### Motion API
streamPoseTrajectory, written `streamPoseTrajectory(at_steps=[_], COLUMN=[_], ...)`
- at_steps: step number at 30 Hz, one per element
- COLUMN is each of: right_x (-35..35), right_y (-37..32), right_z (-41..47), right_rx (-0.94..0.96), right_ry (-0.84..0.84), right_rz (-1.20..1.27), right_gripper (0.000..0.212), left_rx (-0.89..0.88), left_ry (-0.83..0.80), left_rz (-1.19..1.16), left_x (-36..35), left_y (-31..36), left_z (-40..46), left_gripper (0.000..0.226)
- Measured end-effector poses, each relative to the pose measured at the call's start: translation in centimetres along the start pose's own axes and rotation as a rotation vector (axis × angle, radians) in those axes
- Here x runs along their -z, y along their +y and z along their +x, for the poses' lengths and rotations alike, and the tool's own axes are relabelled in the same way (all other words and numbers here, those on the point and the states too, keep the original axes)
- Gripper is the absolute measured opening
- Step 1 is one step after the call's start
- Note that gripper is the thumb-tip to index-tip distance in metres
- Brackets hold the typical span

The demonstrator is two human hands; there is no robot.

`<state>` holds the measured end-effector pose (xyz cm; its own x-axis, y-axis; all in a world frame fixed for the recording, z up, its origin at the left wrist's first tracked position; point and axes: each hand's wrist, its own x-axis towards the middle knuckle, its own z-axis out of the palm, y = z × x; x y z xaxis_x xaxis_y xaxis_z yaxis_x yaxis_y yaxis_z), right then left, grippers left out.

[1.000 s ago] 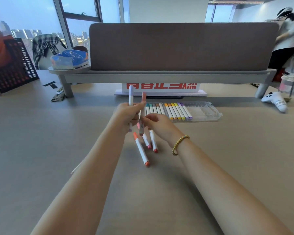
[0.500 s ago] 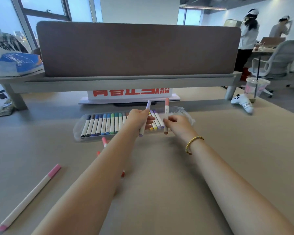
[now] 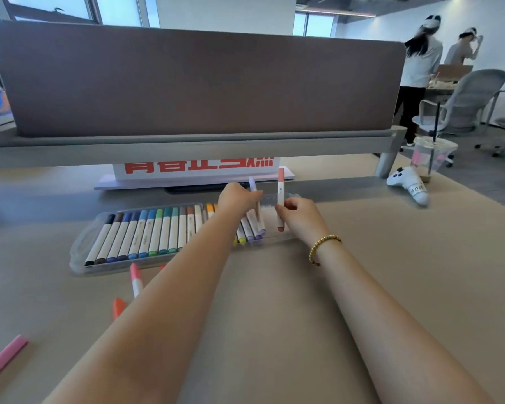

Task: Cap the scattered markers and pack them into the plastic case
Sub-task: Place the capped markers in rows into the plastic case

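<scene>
A clear plastic case (image 3: pixel 79 252) lies on the desk, filled with several capped markers in a row from black to purple. My left hand (image 3: pixel 236 199) grips a lilac-capped marker (image 3: pixel 253 188) over the right part of the case. Beside it, my right hand (image 3: pixel 299 214) pinches a salmon-capped marker (image 3: pixel 280 182) held upright above the case's bare right end. Loose markers lie on the desk in front of the case: a pink one (image 3: pixel 135 279), an orange one (image 3: pixel 117 307), both partly hidden by my left forearm, and a pink one (image 3: pixel 3 358) at the far left.
A grey divider panel (image 3: pixel 199 83) and its shelf stand behind the case, with a red-lettered sign (image 3: pixel 199 167) under it. A white game controller (image 3: pixel 408 185) and a plastic cup (image 3: pixel 430 158) sit at the right. Two people stand by chairs at the far right.
Both hands have carried their markers from the loose pile over to the case's right end. The lilac marker has come lower toward the row. The camera has moved closer.
</scene>
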<state>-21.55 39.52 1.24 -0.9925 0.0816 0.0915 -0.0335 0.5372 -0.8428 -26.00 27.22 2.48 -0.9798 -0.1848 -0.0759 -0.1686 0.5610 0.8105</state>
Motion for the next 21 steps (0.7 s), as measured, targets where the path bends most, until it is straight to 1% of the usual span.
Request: streamPoseTrajectory(at_steps=[3, 5, 8, 11, 16, 21], right_x=[-0.2, -0.5, -0.8, -0.7, -0.5, -0.7], right_y=[0.7, 0.7, 0.8, 1.1, 1.3, 1.3], right_z=[0.8, 1.1, 1.4, 1.5, 1.5, 1.4], right_rx=[-0.012, 0.002, 0.037, 0.032, 0.011, 0.031], right_ry=[-0.016, -0.019, -0.02, -0.009, -0.002, -0.007], right_rz=[0.043, 0.031, -0.021, 0.005, 0.057, 0.044], right_gripper=[0.024, 0.022, 0.017, 0.019, 0.023, 0.024], left_rx=[0.0, -0.02, -0.112, -0.191, -0.252, -0.341], left_ry=[0.013, 0.04, 0.085, 0.084, 0.007, 0.12], left_rz=[0.066, 0.085, 0.191, 0.297, 0.427, 0.514], left_x=[-0.7, -1.2, -1.8, -2.0, -1.8, -1.7], left_y=[-0.2, -0.6, -1.1, -1.2, -1.2, -2.3], left_z=[0.9, 1.2, 0.9, 0.5, 0.3, 0.2], left_gripper=[0.027, 0.023, 0.039, 0.043, 0.034, 0.031])
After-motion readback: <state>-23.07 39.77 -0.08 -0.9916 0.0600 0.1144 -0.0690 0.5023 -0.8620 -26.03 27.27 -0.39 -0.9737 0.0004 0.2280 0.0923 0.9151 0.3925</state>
